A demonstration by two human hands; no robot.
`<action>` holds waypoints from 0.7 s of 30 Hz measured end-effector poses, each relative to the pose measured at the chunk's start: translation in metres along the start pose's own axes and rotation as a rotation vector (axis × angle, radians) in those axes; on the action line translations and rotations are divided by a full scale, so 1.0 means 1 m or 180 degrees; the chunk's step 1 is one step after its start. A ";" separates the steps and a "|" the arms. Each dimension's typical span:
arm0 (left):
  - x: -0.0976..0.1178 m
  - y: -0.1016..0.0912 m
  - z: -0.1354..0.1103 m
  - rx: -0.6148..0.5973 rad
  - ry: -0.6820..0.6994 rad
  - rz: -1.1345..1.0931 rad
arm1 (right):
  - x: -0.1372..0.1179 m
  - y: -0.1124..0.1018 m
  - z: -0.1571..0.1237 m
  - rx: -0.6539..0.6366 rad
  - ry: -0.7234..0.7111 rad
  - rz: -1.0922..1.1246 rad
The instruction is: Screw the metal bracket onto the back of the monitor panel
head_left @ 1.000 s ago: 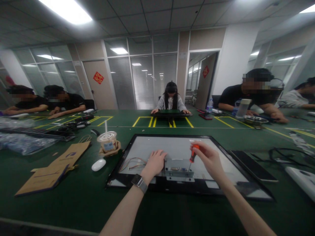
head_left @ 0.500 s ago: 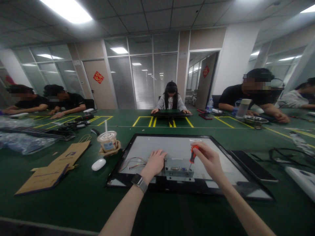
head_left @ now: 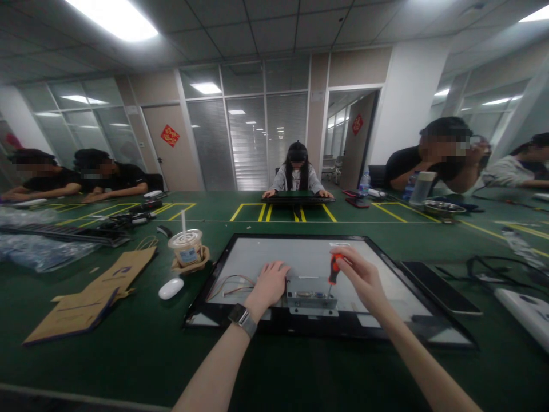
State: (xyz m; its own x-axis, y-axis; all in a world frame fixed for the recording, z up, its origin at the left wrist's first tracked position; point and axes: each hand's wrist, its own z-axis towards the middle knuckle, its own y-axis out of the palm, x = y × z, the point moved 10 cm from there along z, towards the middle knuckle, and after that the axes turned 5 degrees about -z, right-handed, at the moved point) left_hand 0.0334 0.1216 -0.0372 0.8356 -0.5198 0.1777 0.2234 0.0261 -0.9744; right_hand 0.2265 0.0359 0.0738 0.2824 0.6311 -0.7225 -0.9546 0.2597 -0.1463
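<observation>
A flat display panel (head_left: 257,252) with a pale back and black frame lies on the table before me. On its near part stands a metal bracket (head_left: 315,312) with video ports. My right hand (head_left: 361,276) grips a red and black screwdriver (head_left: 333,271) by the top of its handle. The screwdriver stands nearly upright, its tip down at the right end of the bracket. My left hand (head_left: 271,283) lies with outstretched fingers at the bracket's left side; the thumb is hidden. Thin wires (head_left: 234,284) run over the panel left of that hand.
Left of the panel are a white mouse (head_left: 171,289), a lidded drink cup (head_left: 187,249) and a brown paper bag (head_left: 98,292). A black phone-like slab (head_left: 441,287), cables and a white power strip (head_left: 521,315) lie to the right. Several people sit around the green table.
My hands stay almost where they were, with the screwdriver shifted very slightly left. The person at the right has raised a hand from the table to the head.
</observation>
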 end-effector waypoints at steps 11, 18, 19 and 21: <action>0.001 -0.001 -0.001 0.0072 0.0039 -0.0010 | 0.011 -0.007 0.003 0.0056 0.0163 0.0119; 0.000 0.001 0.000 0.0055 0.0009 0.0003 | 0.023 0.001 -0.001 -0.0092 0.0339 0.0378; 0.000 0.001 0.000 0.0054 0.0013 0.0013 | 0.022 0.001 -0.001 -0.0106 0.0328 0.0364; 0.000 0.001 0.000 0.0035 0.0006 0.0028 | 0.020 0.003 0.000 -0.0141 0.0304 0.0279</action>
State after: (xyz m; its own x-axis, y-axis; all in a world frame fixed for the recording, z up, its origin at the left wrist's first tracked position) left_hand 0.0335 0.1217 -0.0384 0.8366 -0.5211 0.1689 0.2216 0.0400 -0.9743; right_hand 0.2295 0.0492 0.0583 0.1894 0.5770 -0.7945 -0.9790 0.1728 -0.1079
